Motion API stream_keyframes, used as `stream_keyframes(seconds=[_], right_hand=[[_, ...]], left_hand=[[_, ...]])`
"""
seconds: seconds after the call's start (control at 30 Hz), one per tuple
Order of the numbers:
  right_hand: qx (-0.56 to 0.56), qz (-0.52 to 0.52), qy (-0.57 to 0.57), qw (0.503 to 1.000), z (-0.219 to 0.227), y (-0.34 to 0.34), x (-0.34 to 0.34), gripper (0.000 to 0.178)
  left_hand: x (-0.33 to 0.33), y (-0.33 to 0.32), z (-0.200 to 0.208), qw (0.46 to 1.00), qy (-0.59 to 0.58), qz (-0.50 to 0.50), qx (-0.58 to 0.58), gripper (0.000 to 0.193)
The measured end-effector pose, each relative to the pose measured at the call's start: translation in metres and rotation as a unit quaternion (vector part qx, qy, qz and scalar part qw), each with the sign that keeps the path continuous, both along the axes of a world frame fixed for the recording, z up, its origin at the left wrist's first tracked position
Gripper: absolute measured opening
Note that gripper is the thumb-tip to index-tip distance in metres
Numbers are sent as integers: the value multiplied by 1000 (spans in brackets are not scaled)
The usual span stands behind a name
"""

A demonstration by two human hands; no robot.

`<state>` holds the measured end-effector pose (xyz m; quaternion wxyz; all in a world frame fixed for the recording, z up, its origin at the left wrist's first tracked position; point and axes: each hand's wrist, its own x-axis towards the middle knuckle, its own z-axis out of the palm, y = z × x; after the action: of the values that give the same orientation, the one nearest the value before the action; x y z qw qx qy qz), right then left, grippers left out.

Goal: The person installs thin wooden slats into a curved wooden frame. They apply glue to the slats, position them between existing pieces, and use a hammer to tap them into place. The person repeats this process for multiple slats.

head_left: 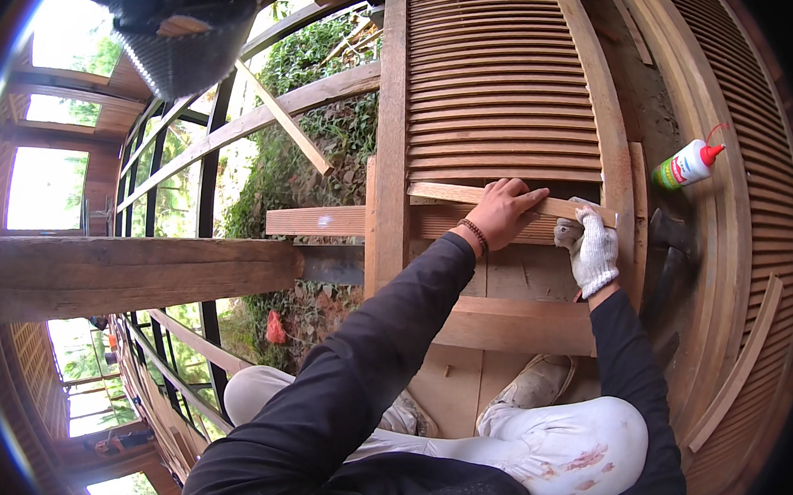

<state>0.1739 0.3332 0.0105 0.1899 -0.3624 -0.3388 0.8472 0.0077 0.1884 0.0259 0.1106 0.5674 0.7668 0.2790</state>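
A pale wooden slat point(445, 192) lies across the lower part of a louvred wooden frame point(394, 111), below its row of fixed slats point(506, 91). My bare left hand point(506, 215), with a beaded bracelet at the wrist, grips this slat near its middle, fingers over the top edge. At the slat's right end my right hand point(593, 252), in a white knit glove, is closed with its fingers curled. A small red bit shows under that wrist; I cannot make out what it is. Just below the pale slat, a grooved board point(316, 221) passes across the frame and sticks out left.
A white glue bottle with a red cap point(689, 164) lies right of the frame. Near it is a dark hammer-like tool point(670, 235). A loose strip point(739, 364) rests on another slatted panel at far right. A thick beam point(131, 277) runs left, above lower ground with plants.
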Motion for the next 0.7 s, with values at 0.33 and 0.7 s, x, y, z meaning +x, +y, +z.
stream_keyframes(seconds=[0.33, 0.7], right_hand=[[-5, 8, 2, 1000, -11, 9, -6, 26], [-35, 38, -56, 997, -4, 33, -33, 21]], left_hand=[[-4, 4, -3, 1000, -6, 11, -8, 40], [-7, 14, -10, 997, -14, 81, -5, 38]])
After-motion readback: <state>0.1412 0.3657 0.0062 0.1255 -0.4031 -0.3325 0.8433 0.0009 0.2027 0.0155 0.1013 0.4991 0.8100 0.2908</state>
